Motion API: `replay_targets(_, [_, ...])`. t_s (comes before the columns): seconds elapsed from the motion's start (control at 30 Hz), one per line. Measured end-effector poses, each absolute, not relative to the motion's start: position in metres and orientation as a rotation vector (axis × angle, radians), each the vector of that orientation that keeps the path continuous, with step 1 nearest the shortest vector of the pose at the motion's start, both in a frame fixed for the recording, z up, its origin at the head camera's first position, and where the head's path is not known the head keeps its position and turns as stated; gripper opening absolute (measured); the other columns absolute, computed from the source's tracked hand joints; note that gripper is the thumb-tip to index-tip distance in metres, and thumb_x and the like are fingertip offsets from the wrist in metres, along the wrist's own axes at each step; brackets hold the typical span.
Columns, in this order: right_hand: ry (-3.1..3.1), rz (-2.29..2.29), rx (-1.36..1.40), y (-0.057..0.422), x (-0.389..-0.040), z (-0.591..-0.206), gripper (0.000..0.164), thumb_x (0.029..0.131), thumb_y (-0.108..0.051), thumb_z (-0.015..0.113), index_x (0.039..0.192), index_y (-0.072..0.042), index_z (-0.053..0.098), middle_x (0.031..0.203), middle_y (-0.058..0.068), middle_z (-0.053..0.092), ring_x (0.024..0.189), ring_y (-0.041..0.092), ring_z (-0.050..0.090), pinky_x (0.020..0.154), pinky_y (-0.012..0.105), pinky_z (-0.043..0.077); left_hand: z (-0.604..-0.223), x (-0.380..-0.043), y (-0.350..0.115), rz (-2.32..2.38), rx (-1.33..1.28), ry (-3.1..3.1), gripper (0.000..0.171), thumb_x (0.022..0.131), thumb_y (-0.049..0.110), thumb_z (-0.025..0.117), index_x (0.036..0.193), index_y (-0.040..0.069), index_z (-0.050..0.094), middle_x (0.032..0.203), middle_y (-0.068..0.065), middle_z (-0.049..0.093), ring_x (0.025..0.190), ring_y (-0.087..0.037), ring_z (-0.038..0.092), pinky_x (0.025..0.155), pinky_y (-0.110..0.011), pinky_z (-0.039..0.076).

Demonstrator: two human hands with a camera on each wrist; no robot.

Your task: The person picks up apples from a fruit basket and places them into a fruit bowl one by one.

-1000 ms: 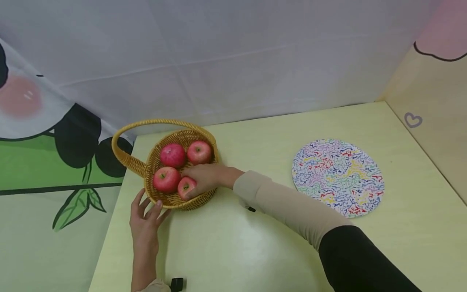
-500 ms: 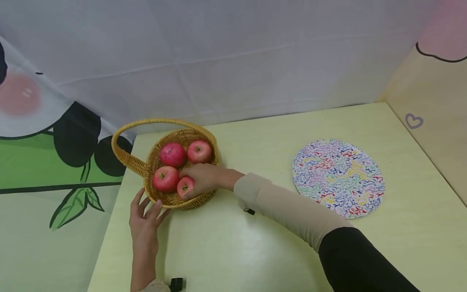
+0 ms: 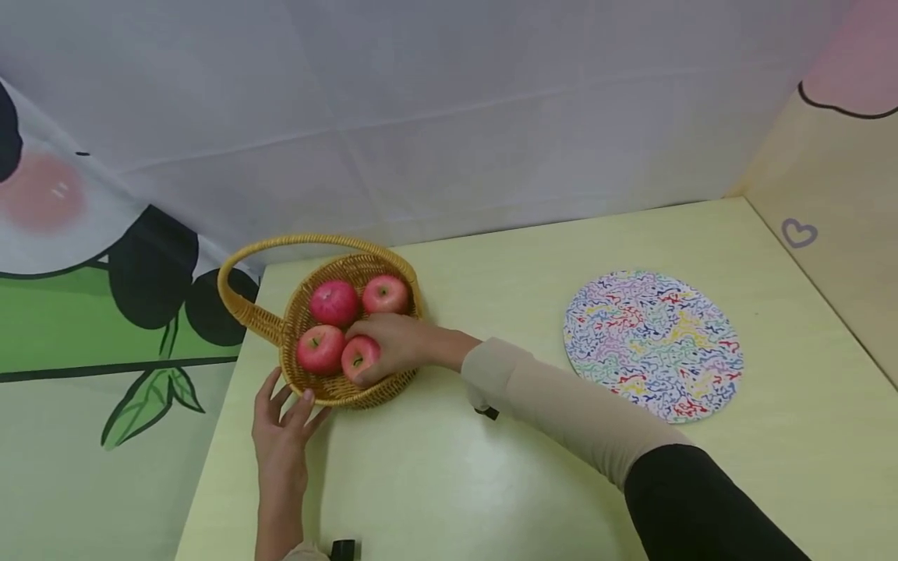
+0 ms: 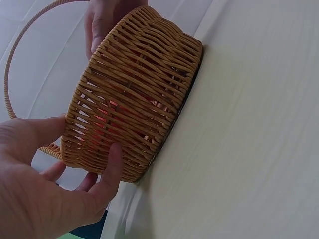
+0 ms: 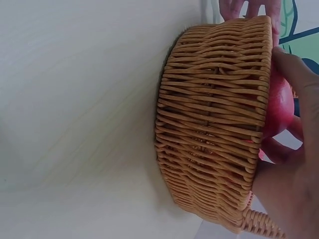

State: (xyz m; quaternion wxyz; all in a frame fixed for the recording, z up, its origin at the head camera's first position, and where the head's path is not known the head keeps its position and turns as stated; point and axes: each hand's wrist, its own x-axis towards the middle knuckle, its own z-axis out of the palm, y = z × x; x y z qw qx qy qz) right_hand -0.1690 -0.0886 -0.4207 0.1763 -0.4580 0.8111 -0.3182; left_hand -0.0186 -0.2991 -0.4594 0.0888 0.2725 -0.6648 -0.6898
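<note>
A yellow-brown wicker basket (image 3: 382, 397) with a tall arched handle (image 3: 309, 240) stands on the table at the left. Inside are red-pink apples: one at the front left (image 3: 321, 349) and one at the back right (image 3: 385, 294). A darker pink round fruit (image 3: 334, 303) lies at the back left. My right hand (image 3: 396, 343) reaches over the right rim and grips the front right apple (image 3: 361, 356), still within the basket. My left hand (image 3: 281, 436) holds the near left side of the basket, fingers (image 4: 114, 164) against the woven wall.
A round board (image 3: 652, 343) with a multicoloured squiggle pattern lies flat on the pale table (image 3: 435, 483) to the right. A white cloth wall (image 3: 449, 156) rises behind, with a painted panel (image 3: 161, 312) at left and a side wall (image 3: 835, 202) at right.
The view shifts slightly. Both hands stay almost where they were, the right on the apple and the left at the basket.
</note>
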Motion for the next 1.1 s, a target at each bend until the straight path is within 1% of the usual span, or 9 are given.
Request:
replay_targets(0.17, [2.276, -1.019, -1.243, -0.082, -0.167, -0.418, 0.059, 0.088, -0.047, 0.079, 0.137, -0.019, 0.062, 0.130, -0.008, 0.065, 0.122, 0.007, 0.057, 0.103, 0.020, 0.051, -0.460, -0.019, -0.300, -2.051, 0.808, -1.984, 0.073, 0.101, 0.020, 0.070, 0.161, 0.035, 0.032, 0.152, -0.001, 0.042, 0.127, -0.018, 0.059, 0.081, -0.025, 0.064])
replay_targets(0.23, [2.268, -1.060, -1.219, -0.079, -0.166, -0.417, 0.061, 0.087, -0.048, 0.079, 0.139, -0.020, 0.061, 0.131, -0.008, 0.065, 0.121, 0.007, 0.057, 0.101, 0.021, 0.052, -0.461, -0.019, -0.300, -2.054, 0.808, -1.982, 0.073, 0.101, 0.020, 0.070, 0.161, 0.036, 0.032, 0.153, -0.002, 0.041, 0.127, -0.018, 0.059, 0.081, -0.024, 0.064])
replay_targets(0.43, [2.279, -1.126, -1.181, -0.073, -0.163, -0.415, 0.071, 0.087, -0.052, 0.079, 0.146, -0.017, 0.057, 0.138, -0.007, 0.063, 0.128, 0.009, 0.055, 0.106, 0.027, 0.053, -0.461, -0.019, -0.300, -2.057, 0.811, -1.977, 0.074, 0.100, 0.020, 0.071, 0.161, 0.035, 0.032, 0.151, -0.001, 0.043, 0.126, -0.017, 0.060, 0.081, -0.025, 0.064])
replay_targets(0.53, [2.291, -1.141, -1.174, -0.071, -0.160, -0.415, 0.074, 0.087, -0.055, 0.078, 0.148, -0.017, 0.056, 0.140, -0.008, 0.063, 0.131, 0.009, 0.054, 0.107, 0.028, 0.052, -0.461, -0.018, -0.300, -2.058, 0.825, -1.972, 0.074, 0.100, 0.020, 0.071, 0.161, 0.035, 0.033, 0.150, 0.000, 0.043, 0.126, -0.017, 0.060, 0.081, -0.025, 0.064])
replay_targets(0.87, [2.290, -1.230, -1.166, -0.061, -0.153, -0.412, 0.074, 0.087, -0.051, 0.080, 0.149, -0.018, 0.056, 0.145, -0.006, 0.063, 0.135, 0.012, 0.055, 0.108, 0.028, 0.052, -0.460, -0.017, -0.298, -2.051, 0.834, -1.972, 0.074, 0.100, 0.019, 0.071, 0.161, 0.035, 0.033, 0.151, 0.000, 0.043, 0.126, -0.017, 0.060, 0.082, -0.025, 0.064])
replay_targets(1.0, [2.272, -1.267, -1.130, -0.055, -0.150, -0.413, 0.075, 0.086, -0.055, 0.080, 0.150, -0.022, 0.055, 0.145, -0.008, 0.061, 0.134, 0.011, 0.056, 0.105, 0.027, 0.053, -0.461, -0.017, -0.297, -2.045, 0.837, -1.973, 0.074, 0.100, 0.019, 0.071, 0.162, 0.035, 0.032, 0.150, 0.001, 0.044, 0.126, -0.017, 0.060, 0.081, -0.025, 0.064])
replay_targets(1.1, [2.244, -1.314, -1.120, -0.052, -0.150, -0.413, 0.075, 0.086, -0.054, 0.080, 0.150, -0.024, 0.054, 0.144, -0.009, 0.060, 0.132, 0.009, 0.056, 0.102, 0.026, 0.054, -0.461, -0.018, -0.298, -2.047, 0.836, -1.973, 0.074, 0.100, 0.019, 0.071, 0.162, 0.035, 0.032, 0.152, -0.001, 0.042, 0.126, -0.017, 0.060, 0.081, -0.025, 0.064])
